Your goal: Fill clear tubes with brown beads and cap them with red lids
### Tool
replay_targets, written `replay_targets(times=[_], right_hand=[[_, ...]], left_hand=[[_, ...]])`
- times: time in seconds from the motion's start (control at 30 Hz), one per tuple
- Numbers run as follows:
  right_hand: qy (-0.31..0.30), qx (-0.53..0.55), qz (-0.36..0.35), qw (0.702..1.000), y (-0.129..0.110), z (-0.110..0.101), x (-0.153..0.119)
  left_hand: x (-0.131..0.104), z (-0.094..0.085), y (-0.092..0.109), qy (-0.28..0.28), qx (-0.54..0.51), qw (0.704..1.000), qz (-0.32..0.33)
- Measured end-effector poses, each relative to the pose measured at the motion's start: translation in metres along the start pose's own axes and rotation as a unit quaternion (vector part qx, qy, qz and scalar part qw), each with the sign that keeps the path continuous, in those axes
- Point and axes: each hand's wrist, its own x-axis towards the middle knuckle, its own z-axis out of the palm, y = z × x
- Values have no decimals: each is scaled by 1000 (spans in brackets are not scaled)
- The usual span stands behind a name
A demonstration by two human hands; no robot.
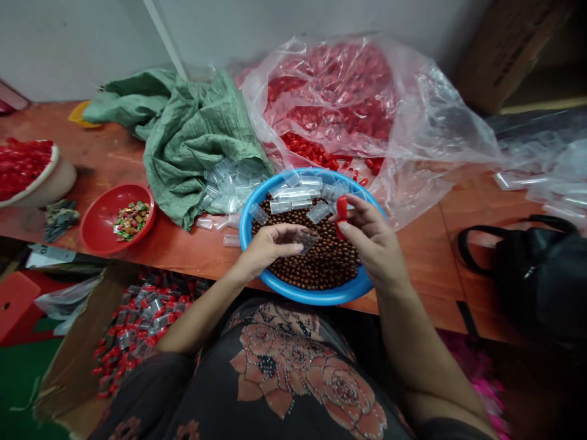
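My left hand curled closed on a clear plastic tube, my right hand pinching a red plastic cap, round blue plastic basin below.

This looks like a small packing workshop. A long reddish-orange table carries bulk supplies: a huge clear plastic bag of red plastic caps, a green woven sack, and a blue basin of small brown balls and clear plastic tubes. Below, a cardboard box holds many red-capped containers.
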Motion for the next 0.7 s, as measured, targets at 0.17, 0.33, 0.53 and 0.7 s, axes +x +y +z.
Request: replay_targets(times=[0.17, 0.33, 0.53, 0.7], right_hand=[[-130, -78, -57, 987, -7, 12, 4], [-209, -141, -65, 965, -6, 0, 0], [-152, -135, -41, 978, 1, -5, -7], [-211, -148, -61, 964, 2, 5, -4]], left_hand=[[-1, -2, -6, -17, -34, 998, -51], [-3, -6, -8, -33, -65, 996, -56], [-8, -11, -7, -7, -52, 997, -55], [-11, -11, -5, -27, -22, 998, -52]])
